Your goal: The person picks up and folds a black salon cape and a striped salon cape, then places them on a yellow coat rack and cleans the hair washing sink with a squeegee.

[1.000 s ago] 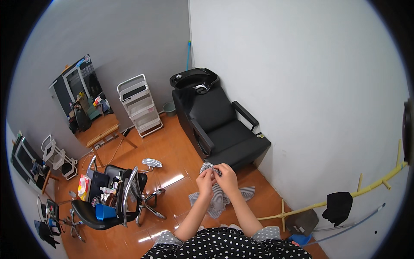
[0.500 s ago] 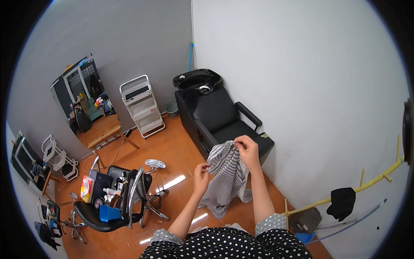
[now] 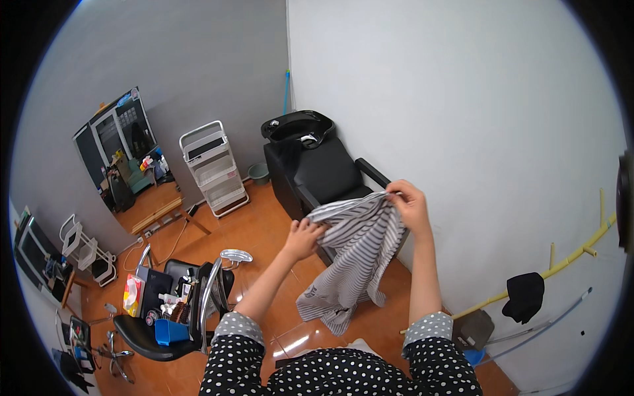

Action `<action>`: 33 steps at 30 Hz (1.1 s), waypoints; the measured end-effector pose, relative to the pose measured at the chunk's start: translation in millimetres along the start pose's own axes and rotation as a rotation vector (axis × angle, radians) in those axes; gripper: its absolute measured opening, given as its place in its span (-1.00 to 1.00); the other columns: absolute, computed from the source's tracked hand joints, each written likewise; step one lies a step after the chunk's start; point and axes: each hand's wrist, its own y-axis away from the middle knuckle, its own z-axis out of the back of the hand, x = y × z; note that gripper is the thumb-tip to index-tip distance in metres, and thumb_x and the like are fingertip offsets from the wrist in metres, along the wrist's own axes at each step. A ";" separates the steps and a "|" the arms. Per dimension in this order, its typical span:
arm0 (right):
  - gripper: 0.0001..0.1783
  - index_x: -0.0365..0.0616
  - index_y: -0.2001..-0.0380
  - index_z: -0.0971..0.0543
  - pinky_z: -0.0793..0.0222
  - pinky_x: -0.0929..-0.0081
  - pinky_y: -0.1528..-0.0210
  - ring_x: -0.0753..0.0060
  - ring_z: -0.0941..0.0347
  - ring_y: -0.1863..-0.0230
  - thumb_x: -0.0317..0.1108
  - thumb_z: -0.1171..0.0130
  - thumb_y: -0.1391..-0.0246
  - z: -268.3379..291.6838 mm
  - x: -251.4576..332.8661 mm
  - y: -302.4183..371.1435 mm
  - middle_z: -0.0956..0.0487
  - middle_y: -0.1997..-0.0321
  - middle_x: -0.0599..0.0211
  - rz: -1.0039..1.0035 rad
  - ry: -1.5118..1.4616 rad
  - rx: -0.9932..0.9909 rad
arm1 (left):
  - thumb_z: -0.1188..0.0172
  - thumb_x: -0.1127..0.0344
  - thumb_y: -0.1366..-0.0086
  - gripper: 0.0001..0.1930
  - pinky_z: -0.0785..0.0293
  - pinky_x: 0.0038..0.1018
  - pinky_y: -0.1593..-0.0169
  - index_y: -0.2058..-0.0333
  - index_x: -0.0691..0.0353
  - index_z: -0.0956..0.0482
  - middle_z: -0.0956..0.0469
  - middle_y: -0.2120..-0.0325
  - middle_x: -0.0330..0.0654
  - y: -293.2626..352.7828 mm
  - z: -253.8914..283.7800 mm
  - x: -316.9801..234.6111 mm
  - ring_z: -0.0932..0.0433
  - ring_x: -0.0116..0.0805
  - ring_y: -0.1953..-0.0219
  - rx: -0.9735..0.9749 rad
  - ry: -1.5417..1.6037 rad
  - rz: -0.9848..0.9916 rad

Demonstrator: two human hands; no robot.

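A grey-and-white striped cloth (image 3: 353, 264) hangs in loose folds in front of me, its lower end above the tiled floor. My right hand (image 3: 411, 206) pinches its upper right edge between thumb and fingertips. At the upper left edge, my left hand (image 3: 305, 239) grips the fabric, back of the hand up; the thumb is partly hidden. A stretch of cloth spans the gap between both hands. Whether it is a garment or a plain sheet, I cannot tell. Behind it stands a black hair-wash chair (image 3: 330, 171) with a basin (image 3: 307, 125), its seat partly covered from sight.
On the left, a black salon chair (image 3: 135, 336) bears bottles, brushes and a blue container (image 3: 172, 332). Farther back are a white trolley (image 3: 214, 168), a grey bucket (image 3: 259, 173) and a wall mirror (image 3: 125, 152). A yellow rack (image 3: 568, 267) with a black cloth (image 3: 525, 297) stands right.
Both hands have moved apart, the right one to the right and up, the left slightly left and up. The striped cloth is spread wider between them.
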 end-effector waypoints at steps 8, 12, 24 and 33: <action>-0.92 -0.29 0.37 -0.52 -0.33 0.65 0.21 0.61 -0.40 0.34 -0.56 -0.12 0.00 62.8 -65.1 3.2 -0.51 0.42 0.41 -0.132 0.192 -0.348 | -0.12 0.24 0.02 -0.70 0.05 -0.29 -0.05 0.23 -0.02 -0.47 -0.42 0.29 -0.42 1.5 81.8 56.2 -0.24 -0.42 0.04 -0.234 -0.159 -0.175; -0.88 -0.32 0.34 -0.53 -0.34 0.64 0.18 0.57 -0.43 0.30 -0.53 -0.14 0.00 63.6 -94.3 -6.5 -0.55 0.39 0.36 -0.098 0.230 -0.402 | -0.17 0.22 0.06 -0.77 0.09 -0.26 -0.10 0.36 0.03 -0.46 -0.44 0.37 -0.43 -4.2 115.2 58.7 -0.27 -0.43 0.04 -0.316 -0.245 -0.185; -0.80 -0.34 0.29 -0.53 -0.35 0.53 0.13 0.45 -0.47 0.23 -0.42 -0.16 -0.03 44.4 6.7 -103.9 -0.57 0.31 0.22 0.166 0.147 -0.621 | -0.28 0.14 -0.02 -0.78 0.29 -0.18 -0.17 0.41 0.04 -0.49 -0.50 0.39 -0.40 -50.4 301.2 69.3 -0.35 -0.51 0.03 -0.600 -0.407 0.018; -0.74 -0.37 0.24 -0.51 -0.34 0.51 0.06 0.43 -0.46 0.17 -0.40 -0.16 -0.03 51.0 -46.7 -110.5 -0.56 0.26 0.18 0.066 0.066 -0.547 | -0.31 0.26 0.05 -0.75 0.22 -0.06 -0.20 0.35 0.11 -0.54 -0.51 0.35 -0.24 -30.3 273.8 60.1 -0.45 -0.36 0.14 -0.126 -0.083 -0.055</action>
